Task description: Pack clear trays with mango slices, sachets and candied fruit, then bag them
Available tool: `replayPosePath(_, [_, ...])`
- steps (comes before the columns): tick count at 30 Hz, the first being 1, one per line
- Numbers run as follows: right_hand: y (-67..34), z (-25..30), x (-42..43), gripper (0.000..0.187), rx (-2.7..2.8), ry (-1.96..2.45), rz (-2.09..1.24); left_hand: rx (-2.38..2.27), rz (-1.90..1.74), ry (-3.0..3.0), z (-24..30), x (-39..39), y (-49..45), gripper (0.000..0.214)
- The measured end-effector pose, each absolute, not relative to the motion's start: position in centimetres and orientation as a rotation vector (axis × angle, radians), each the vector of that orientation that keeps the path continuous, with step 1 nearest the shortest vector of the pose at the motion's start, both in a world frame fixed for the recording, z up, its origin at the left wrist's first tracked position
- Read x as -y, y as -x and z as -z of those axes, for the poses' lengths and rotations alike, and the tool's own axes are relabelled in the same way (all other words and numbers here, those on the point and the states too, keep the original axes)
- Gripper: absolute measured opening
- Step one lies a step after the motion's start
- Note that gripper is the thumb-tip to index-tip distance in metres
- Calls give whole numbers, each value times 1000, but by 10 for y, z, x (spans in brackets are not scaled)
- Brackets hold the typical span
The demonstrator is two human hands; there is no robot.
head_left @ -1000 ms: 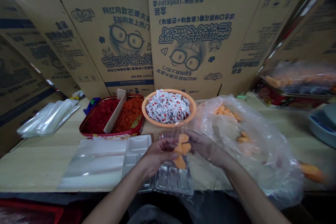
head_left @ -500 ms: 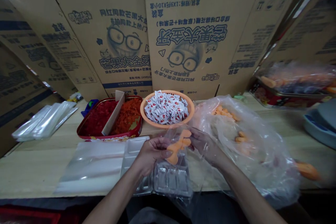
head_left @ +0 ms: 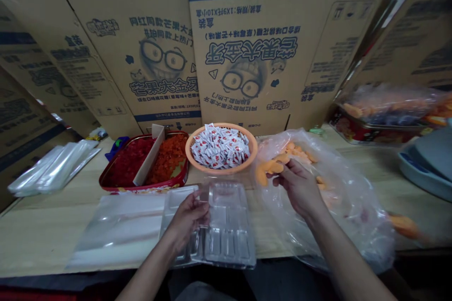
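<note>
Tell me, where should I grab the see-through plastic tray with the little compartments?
Probably by the thin flat rim on its near side, coming from in front. The clear plastic tray lies flat with that rim at the front edge of the table, so fingers can likely reach it, and the left hand is beside it.

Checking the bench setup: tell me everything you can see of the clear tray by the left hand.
The clear tray is thin moulded plastic, rectangular, with small compartments along its near end and a larger well beyond. It looks empty and lies on the pale wooden table. A matching clear section adjoins its left side; whether they are joined is unclear. The left hand touches it there.
</note>
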State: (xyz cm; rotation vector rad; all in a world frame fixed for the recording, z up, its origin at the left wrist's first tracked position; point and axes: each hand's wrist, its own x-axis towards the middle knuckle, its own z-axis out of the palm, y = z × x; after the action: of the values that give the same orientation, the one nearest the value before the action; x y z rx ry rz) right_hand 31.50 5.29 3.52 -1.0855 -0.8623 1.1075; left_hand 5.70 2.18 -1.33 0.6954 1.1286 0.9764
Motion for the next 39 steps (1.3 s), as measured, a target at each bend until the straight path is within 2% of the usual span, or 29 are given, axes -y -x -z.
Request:
replayPosePath(2, [-316,-34,-51,23,832,1056,-1153,-1271,-994,-796,31,-19,-55,78])
replayPosePath(4, [-312,-32,-48,25,816,1018,-1259,-1409,-1055,-978,47,-17,-56,83])
replayPosePath(10, [-287,-22,-47,29,758,964,-1510,-1627,-1237,-1696,57,-17,-66,61])
replayPosePath(13, [-272,-17,-50,32,767,988,-1543,-1537,-1263,-1782,34,-18,-78,55])
replayPosePath(16, [-256,-15,-52,33,840,1016,-1547,-1180,-1199,-1519,7,-24,-94,64])
replayPosePath(19, [-245,-13,-55,36,925,1069,-1451,-894,-1061,-1131,-10,-34,-105,59])
replayPosePath(21, [-244,-11,-56,39,1012,1085,-1330,-833,-993,-914,-15,-40,-106,52])
replayPosePath(26, [-254,-3,-57,32,1524,1006,-905,-780,-930,-596,-16,-45,-93,30])
replayPosePath(29, [-258,-4,-56,34,1738,960,-818,-762,-892,-576,-18,-45,-89,24])
replayPosePath(39, [-260,-14,-55,33,1977,837,-729,-676,-660,-843,-30,-43,-74,28])
